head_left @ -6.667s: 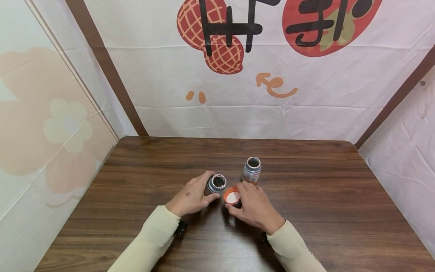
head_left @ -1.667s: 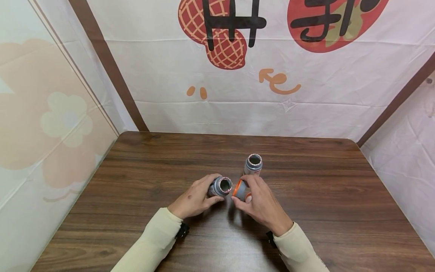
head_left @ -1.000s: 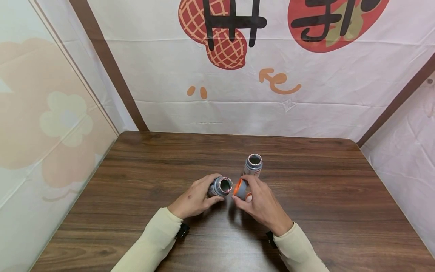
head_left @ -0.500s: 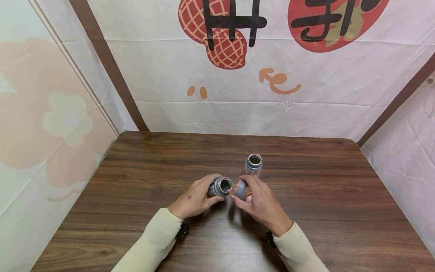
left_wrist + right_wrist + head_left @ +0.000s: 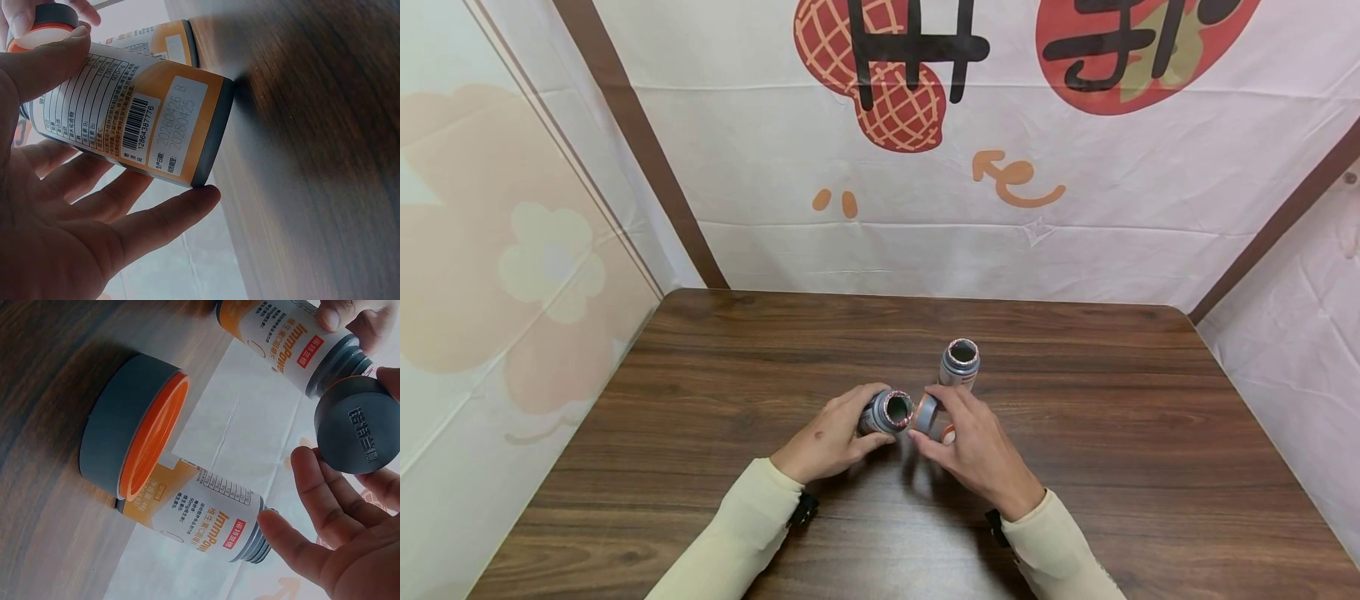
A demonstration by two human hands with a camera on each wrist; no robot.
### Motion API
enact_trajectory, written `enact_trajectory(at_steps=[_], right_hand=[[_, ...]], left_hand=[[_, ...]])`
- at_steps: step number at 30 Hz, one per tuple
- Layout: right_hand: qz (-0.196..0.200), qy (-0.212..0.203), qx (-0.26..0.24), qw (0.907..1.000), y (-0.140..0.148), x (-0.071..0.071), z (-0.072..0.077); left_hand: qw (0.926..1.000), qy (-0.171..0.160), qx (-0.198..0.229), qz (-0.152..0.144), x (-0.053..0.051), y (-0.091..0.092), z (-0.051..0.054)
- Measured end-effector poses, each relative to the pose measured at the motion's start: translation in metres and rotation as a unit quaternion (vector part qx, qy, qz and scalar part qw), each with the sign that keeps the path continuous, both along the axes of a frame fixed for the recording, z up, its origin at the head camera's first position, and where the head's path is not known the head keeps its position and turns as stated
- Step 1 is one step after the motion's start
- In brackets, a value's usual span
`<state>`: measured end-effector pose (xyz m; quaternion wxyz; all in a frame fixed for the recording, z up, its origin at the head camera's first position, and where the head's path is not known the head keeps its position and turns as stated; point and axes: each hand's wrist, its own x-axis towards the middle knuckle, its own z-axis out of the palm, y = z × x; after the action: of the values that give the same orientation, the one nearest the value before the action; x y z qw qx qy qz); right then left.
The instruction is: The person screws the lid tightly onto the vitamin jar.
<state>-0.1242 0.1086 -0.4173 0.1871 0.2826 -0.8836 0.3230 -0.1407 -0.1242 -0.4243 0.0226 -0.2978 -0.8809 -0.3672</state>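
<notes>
My left hand (image 5: 835, 433) grips a grey-and-orange supplement bottle (image 5: 150, 112) with its fingers and thumb round the sides. The uncapped bottle tilts to the right, its torn-edged mouth (image 5: 898, 409) facing my right hand. My right hand (image 5: 973, 450) pinches a grey screw cap (image 5: 359, 425) between thumb and fingers, close to that mouth. A strip of orange lining (image 5: 40, 37) shows inside the held cap in the left wrist view. On the table by my right palm lies a second cap (image 5: 131, 428), its orange inside facing up.
Behind my right hand stands another open supplement bottle (image 5: 958, 364), upright, its lower part hidden by the fingers in the head view. The dark wooden table (image 5: 760, 342) runs back to a white printed cloth wall (image 5: 880, 258).
Since the oldest frame, the left bottle has shifted right and tilted, and the right-hand cap has turned onto its side. Over the last second that cap has turned further, showing less orange.
</notes>
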Motion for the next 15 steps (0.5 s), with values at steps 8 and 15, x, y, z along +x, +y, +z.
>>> enact_trajectory(at_steps=[8, 15], right_hand=[[0.006, 0.016, 0.004, 0.9998, -0.0006, -0.0005, -0.0002], [0.005, 0.015, -0.001, 0.9999, -0.0013, -0.0004, 0.0000]], left_hand=[[1.0000, 0.000, -0.002, 0.000, 0.0003, -0.0001, -0.0004], [1.0000, -0.001, -0.001, -0.002, 0.0002, 0.0000, -0.0001]])
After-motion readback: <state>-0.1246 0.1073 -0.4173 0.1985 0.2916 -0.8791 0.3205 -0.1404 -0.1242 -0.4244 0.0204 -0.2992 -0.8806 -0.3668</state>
